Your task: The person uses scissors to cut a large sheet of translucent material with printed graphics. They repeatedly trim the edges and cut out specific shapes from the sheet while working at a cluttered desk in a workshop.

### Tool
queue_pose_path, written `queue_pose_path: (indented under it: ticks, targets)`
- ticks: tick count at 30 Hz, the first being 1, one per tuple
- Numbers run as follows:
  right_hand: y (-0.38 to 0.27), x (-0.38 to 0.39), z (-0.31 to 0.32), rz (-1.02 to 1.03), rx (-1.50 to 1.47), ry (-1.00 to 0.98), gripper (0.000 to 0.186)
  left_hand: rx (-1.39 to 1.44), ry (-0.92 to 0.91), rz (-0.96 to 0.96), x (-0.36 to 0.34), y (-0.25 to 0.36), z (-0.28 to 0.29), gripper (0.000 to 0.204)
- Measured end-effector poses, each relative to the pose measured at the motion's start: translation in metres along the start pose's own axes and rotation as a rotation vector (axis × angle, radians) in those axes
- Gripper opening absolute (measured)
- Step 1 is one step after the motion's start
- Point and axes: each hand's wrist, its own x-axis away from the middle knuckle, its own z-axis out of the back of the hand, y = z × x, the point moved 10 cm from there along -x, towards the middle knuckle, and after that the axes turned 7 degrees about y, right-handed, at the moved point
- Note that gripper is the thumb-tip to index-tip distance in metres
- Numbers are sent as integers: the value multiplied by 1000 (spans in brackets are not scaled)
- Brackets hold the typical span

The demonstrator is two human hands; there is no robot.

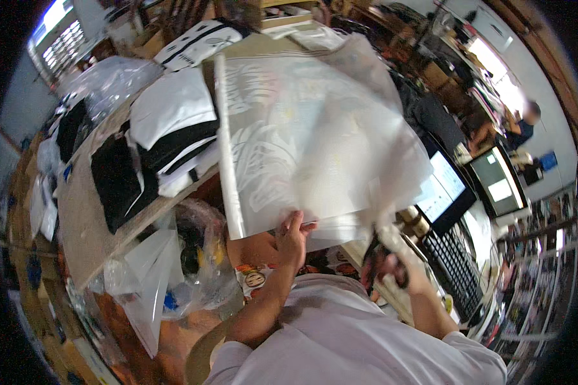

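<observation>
1. Sheet, large, translucent, pale-patterned (270, 160): spread over the middle of the table (87, 237); its near edge is carried past the table's near edge, above the lap; its right part is blurred.
2. Left hand (292, 240): the sheet's near edge is pinched narrowly between thumb and fingers.
3. Right hand (395, 269): closed around a dark looped tool, scissors-like (373, 256), blurred; held just beside the sheet's near right corner. Whether the blades are parted cannot be told.
4. Garments, black and white, folded (170, 102): stacked on the table's left part, close against the sheet's left edge. Bare surface is shown as a strip between stack and near edge, widening at the near left corner.
5. Striped white item (202, 43): placed toward the table's far edge.
6. Clear plastic (144, 266): bunched below the table's near edge.
7. Keyboard (455, 273) and monitor (444, 186): set beyond the right hand, whose rightward room is bounded by them.
</observation>
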Motion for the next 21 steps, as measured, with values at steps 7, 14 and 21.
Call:
queue_pose_path:
  ticks: [7, 14, 21]
  targets:
    - [43, 33, -60, -137, -30, -419, 58, -37, 60, -91, 5, 35, -7, 16]
    - [34, 5, -47, -102, -137, -331, 59, 274, -71, 10, 15, 28, -39, 33]
    - [36, -10, -24, -212, -296, -206, 57, -225, 37, -124, -3, -8, -47, 44]
